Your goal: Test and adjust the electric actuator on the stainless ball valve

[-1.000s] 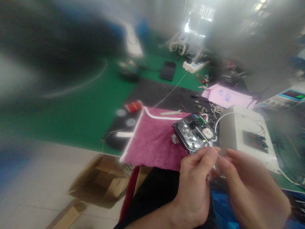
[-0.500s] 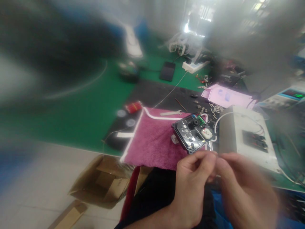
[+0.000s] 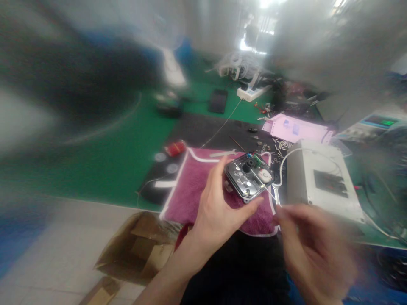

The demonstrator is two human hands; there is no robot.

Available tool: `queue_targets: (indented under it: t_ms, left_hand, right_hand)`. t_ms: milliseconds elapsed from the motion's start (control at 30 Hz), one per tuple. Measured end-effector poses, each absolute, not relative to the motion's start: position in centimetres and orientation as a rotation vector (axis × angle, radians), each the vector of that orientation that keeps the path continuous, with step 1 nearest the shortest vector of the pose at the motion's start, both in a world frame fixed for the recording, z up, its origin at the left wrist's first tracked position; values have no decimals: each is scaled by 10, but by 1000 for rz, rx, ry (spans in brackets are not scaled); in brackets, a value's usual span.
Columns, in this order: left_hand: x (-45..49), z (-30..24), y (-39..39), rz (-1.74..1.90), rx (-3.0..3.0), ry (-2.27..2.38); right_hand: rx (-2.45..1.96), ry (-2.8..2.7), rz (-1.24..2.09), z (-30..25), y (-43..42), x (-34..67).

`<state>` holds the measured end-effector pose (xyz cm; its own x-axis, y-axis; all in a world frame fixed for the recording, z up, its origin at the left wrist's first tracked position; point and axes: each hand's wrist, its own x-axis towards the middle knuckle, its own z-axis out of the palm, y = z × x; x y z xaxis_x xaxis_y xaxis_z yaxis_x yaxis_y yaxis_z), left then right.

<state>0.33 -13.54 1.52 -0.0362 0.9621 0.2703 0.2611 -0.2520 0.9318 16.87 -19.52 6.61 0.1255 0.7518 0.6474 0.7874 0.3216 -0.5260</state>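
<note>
My left hand [image 3: 216, 212] is closed around the near-left side of a black device housing [image 3: 246, 180]. Its thumb lies along the front edge, and the fingers reach up the left side. The open face shows a circuit board, a black round lens-like part [image 3: 250, 164] and a small green board [image 3: 257, 159]. From the board a thin white wire [image 3: 265, 189] runs straight toward my right hand [image 3: 314, 250], whose fingers are pinched at its end; motion blurs that hand. Beneath the device lies a purple cloth [image 3: 187, 190] with white edging.
Right of the device stands a pale metal box [image 3: 299, 178] with a white cable. Wrenches, one an open-end wrench [image 3: 222, 153], lie near the device. Loose small metal parts [image 3: 280, 146], pink papers [image 3: 295, 127], a phone [image 3: 218, 101] and a power strip [image 3: 252, 92] are behind. A cardboard box [image 3: 136, 250] stands below.
My left hand has left my right fingertips and moved left to take hold of the device. My right hand has shifted slightly down and left, still pinched. The whole view has shifted a little.
</note>
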Motion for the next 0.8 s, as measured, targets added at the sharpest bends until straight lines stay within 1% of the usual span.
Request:
queue_targets:
  t_ms: [67,167,267,433,567,800]
  left_hand:
    - [4,11,-131,1314,1554,1330]
    - [4,12,-125,1310,1501,1308]
    - [-1,21,-108,1293,1420,1184]
    - [-4,30,-72,1199,1230,1026]
    - [5,31,-74,1183,1325,1195]
    - [40,30,-109,1403,1397,1529]
  right_hand:
    - [-1361,-1649,-52,64,-198,170]
    - [-1346,-1487,-50,57,-211,172]
    - [-1403,-1377,-60,41,-228,183]
    - [-1563,-1697,40,8,-233,202]
    - [-1567,-1824,-21,-1,-216,198]
    - [-1484,-1942,14,5,-195,191]
